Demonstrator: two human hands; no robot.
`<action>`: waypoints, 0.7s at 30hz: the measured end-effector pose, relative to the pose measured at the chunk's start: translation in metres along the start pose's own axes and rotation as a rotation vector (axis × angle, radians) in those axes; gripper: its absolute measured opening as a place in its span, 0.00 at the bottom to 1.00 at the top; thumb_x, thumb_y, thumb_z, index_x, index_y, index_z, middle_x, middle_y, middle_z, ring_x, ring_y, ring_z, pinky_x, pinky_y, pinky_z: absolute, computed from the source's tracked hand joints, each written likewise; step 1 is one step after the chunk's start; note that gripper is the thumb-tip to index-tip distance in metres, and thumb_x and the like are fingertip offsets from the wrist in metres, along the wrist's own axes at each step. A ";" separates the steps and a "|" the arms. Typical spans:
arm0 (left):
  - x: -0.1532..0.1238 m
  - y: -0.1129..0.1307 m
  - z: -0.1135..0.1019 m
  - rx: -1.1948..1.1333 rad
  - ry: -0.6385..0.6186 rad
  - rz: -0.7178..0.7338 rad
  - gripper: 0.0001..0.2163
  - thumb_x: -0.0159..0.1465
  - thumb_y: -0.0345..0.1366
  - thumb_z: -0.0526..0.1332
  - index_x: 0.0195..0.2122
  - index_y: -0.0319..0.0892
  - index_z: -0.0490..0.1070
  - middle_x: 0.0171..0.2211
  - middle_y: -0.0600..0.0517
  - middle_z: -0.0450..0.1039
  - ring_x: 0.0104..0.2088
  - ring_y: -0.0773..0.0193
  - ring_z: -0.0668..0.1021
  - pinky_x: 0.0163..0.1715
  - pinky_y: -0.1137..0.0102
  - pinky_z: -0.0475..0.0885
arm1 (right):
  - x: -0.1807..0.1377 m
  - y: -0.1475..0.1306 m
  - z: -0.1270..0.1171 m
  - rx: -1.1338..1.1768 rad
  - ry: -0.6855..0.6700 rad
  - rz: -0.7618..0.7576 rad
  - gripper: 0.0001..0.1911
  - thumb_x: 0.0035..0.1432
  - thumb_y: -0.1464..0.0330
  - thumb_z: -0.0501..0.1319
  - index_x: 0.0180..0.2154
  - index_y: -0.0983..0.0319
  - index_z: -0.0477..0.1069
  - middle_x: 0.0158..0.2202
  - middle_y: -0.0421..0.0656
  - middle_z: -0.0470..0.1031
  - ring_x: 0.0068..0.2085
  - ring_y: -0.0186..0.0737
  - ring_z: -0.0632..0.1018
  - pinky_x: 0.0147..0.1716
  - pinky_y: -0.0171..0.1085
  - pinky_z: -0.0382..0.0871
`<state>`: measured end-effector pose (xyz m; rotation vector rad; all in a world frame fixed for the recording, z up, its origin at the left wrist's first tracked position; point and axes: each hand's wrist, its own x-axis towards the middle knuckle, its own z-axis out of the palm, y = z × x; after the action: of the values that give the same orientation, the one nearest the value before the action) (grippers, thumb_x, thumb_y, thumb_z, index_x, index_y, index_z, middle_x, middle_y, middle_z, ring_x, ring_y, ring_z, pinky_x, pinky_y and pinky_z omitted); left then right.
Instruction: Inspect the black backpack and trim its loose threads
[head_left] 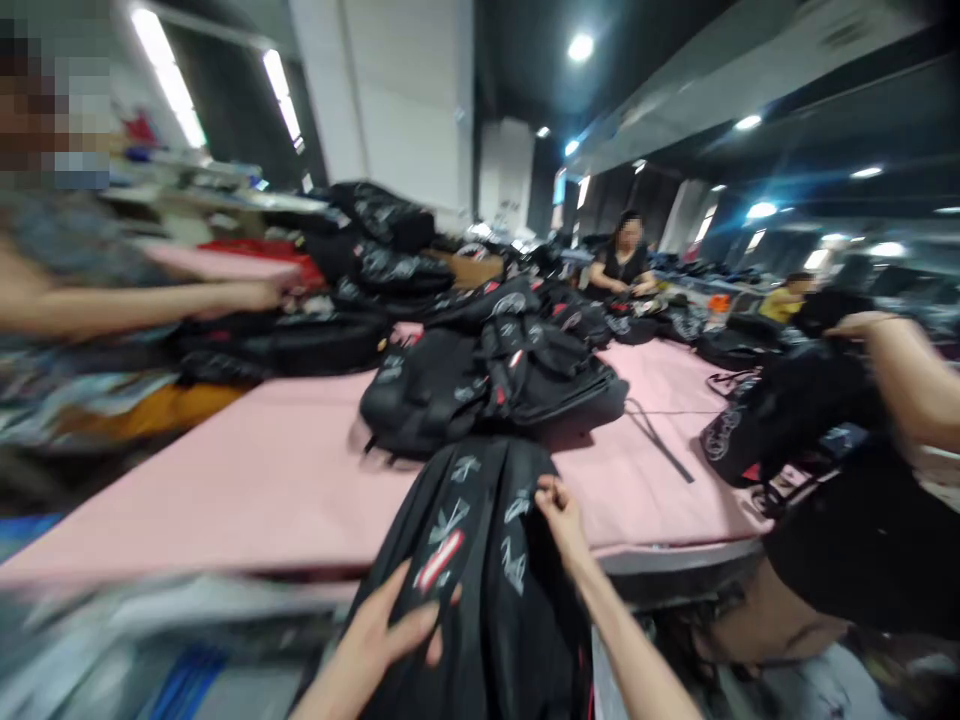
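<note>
Two hands are on one black bag at the near table edge. My left hand lies flat, fingers spread, on its lower left side beside a red label. My right hand pinches the bag's upper right edge between closed fingertips. Beyond it I note bare pink table to the left, then a bag pile at centre. A co-worker's arm reaches in at far left; another arm holds a bag over the right edge.

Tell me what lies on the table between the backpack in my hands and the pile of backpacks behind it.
Only bare pink table in the head view.
</note>
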<state>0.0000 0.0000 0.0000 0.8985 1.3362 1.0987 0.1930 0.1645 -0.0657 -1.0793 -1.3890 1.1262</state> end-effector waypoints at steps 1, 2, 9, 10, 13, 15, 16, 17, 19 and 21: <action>-0.001 0.002 -0.004 -0.046 -0.003 0.002 0.19 0.54 0.46 0.63 0.42 0.40 0.69 0.19 0.53 0.69 0.22 0.62 0.73 0.23 0.70 0.68 | 0.001 -0.014 -0.002 -0.028 -0.077 0.000 0.22 0.45 0.61 0.63 0.43 0.60 0.66 0.28 0.37 0.66 0.31 0.35 0.69 0.34 0.34 0.64; -0.001 0.004 -0.007 -0.074 0.001 0.007 0.20 0.53 0.45 0.63 0.42 0.39 0.68 0.20 0.53 0.70 0.22 0.64 0.72 0.22 0.72 0.67 | 0.002 -0.026 -0.004 -0.064 -0.181 -0.010 0.26 0.44 0.63 0.64 0.47 0.59 0.63 0.31 0.38 0.67 0.34 0.35 0.70 0.36 0.34 0.65; 0.008 0.010 -0.023 -0.106 -0.047 0.065 0.19 0.56 0.44 0.61 0.44 0.38 0.65 0.35 0.49 0.74 0.21 0.71 0.70 0.24 0.73 0.66 | -0.004 -0.076 0.007 -0.393 -0.483 -0.193 0.08 0.54 0.64 0.57 0.35 0.60 0.69 0.34 0.39 0.71 0.36 0.36 0.71 0.37 0.34 0.63; 0.008 0.008 -0.025 -0.094 -0.058 0.075 0.19 0.56 0.44 0.61 0.45 0.38 0.64 0.35 0.49 0.74 0.21 0.71 0.70 0.24 0.73 0.66 | -0.004 -0.078 0.012 -0.426 -0.483 -0.225 0.07 0.53 0.65 0.58 0.35 0.60 0.70 0.34 0.39 0.72 0.36 0.36 0.72 0.37 0.34 0.63; 0.010 0.002 -0.031 -0.049 -0.087 0.111 0.19 0.56 0.42 0.60 0.45 0.38 0.63 0.34 0.49 0.74 0.21 0.70 0.71 0.25 0.72 0.66 | 0.000 -0.080 0.027 -0.493 -0.500 -0.295 0.07 0.54 0.67 0.58 0.34 0.59 0.73 0.33 0.39 0.74 0.36 0.36 0.73 0.36 0.34 0.63; 0.011 0.000 -0.034 -0.041 -0.091 0.114 0.19 0.56 0.41 0.60 0.46 0.38 0.63 0.34 0.50 0.74 0.21 0.70 0.71 0.25 0.72 0.66 | 0.005 -0.080 0.036 -0.536 -0.528 -0.332 0.07 0.54 0.67 0.58 0.34 0.59 0.74 0.34 0.40 0.75 0.37 0.36 0.74 0.36 0.34 0.64; 0.011 0.000 -0.036 -0.048 -0.089 0.109 0.18 0.56 0.40 0.60 0.45 0.38 0.63 0.34 0.50 0.74 0.21 0.70 0.71 0.25 0.72 0.66 | 0.007 -0.080 0.039 -0.559 -0.546 -0.349 0.07 0.54 0.67 0.59 0.34 0.59 0.74 0.34 0.40 0.76 0.37 0.36 0.74 0.36 0.34 0.64; 0.012 0.000 -0.037 -0.057 -0.087 0.107 0.18 0.55 0.40 0.61 0.45 0.38 0.64 0.34 0.50 0.73 0.21 0.70 0.70 0.25 0.72 0.66 | 0.009 -0.080 0.042 -0.578 -0.564 -0.365 0.07 0.54 0.67 0.59 0.34 0.59 0.75 0.34 0.40 0.76 0.37 0.36 0.74 0.36 0.34 0.64; 0.013 0.001 -0.040 -0.065 -0.090 0.117 0.17 0.54 0.40 0.61 0.43 0.37 0.64 0.33 0.50 0.73 0.21 0.70 0.70 0.25 0.72 0.65 | 0.012 -0.080 0.045 -0.599 -0.598 -0.391 0.07 0.55 0.66 0.59 0.34 0.59 0.75 0.33 0.40 0.76 0.36 0.36 0.74 0.36 0.34 0.64; 0.014 0.002 -0.042 -0.044 -0.092 0.130 0.15 0.54 0.39 0.61 0.40 0.37 0.65 0.31 0.51 0.72 0.21 0.71 0.70 0.24 0.72 0.65 | 0.014 -0.080 0.047 -0.605 -0.615 -0.406 0.07 0.55 0.66 0.59 0.33 0.59 0.75 0.32 0.40 0.76 0.35 0.35 0.74 0.35 0.33 0.64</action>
<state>-0.0428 0.0102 -0.0046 1.0031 1.1869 1.1678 0.1416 0.1613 0.0130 -0.8029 -2.4191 0.7692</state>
